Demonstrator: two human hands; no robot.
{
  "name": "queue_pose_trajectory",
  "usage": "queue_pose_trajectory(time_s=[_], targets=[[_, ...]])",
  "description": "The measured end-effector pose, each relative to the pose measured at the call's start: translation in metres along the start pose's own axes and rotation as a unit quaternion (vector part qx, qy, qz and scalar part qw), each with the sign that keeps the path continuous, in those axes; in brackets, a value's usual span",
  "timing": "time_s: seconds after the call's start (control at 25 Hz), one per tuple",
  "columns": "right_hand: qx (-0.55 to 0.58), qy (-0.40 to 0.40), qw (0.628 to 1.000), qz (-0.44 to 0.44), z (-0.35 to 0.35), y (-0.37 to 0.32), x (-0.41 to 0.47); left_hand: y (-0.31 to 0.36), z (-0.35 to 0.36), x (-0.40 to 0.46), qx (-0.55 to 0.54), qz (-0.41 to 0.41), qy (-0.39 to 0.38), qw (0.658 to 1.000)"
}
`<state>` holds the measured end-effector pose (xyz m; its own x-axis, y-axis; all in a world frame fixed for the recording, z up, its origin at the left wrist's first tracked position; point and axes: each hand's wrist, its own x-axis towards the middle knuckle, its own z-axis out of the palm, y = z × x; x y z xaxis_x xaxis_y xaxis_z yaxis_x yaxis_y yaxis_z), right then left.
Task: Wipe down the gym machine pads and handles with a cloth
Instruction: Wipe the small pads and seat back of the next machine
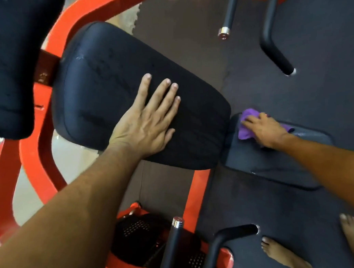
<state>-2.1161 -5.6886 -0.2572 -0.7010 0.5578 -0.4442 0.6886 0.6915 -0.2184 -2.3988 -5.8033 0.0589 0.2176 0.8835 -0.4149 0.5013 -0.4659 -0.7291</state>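
Purple cloth lay under right hand, fingers pressing it to the seat pad, partly wiped judging by wet streaks. Left hand rested flat, fingers spread, on back pad. Beyond, handles looked untouched.

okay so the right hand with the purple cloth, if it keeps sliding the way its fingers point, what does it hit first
Probably the back pad. The right hand presses the purple cloth on the seat pad, fingers pointing toward the back pad's lower edge, though depth between them is unclear.
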Motion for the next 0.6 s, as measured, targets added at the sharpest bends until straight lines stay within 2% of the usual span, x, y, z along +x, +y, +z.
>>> queue_pose_trajectory(time_s=[0.08,0.16,0.32,0.48,0.56,0.6], targets=[[0.063,0.04,0.994,0.078,-0.01,0.005,0.038,-0.001,0.0,0.001,-0.006,0.002,-0.005,1.0],[0.059,0.013,0.992,0.106,-0.015,-0.011,0.062,0.0,0.003,0.0,0.002,-0.002,-0.002,1.0],[-0.074,-0.044,0.996,-0.034,-0.002,-0.057,0.042,0.0,-0.004,0.004,0.005,0.0,-0.015,1.0],[-0.146,-0.1,0.964,-0.198,0.031,-0.098,-0.013,0.001,-0.005,0.001,0.022,0.003,-0.025,0.999],[-0.163,-0.088,0.956,-0.225,0.016,-0.08,0.0,0.001,-0.004,0.002,0.021,0.01,-0.03,0.999],[-0.195,-0.067,0.956,-0.207,0.008,-0.064,0.01,0.002,-0.003,0.001,0.022,0.016,-0.029,0.999]])
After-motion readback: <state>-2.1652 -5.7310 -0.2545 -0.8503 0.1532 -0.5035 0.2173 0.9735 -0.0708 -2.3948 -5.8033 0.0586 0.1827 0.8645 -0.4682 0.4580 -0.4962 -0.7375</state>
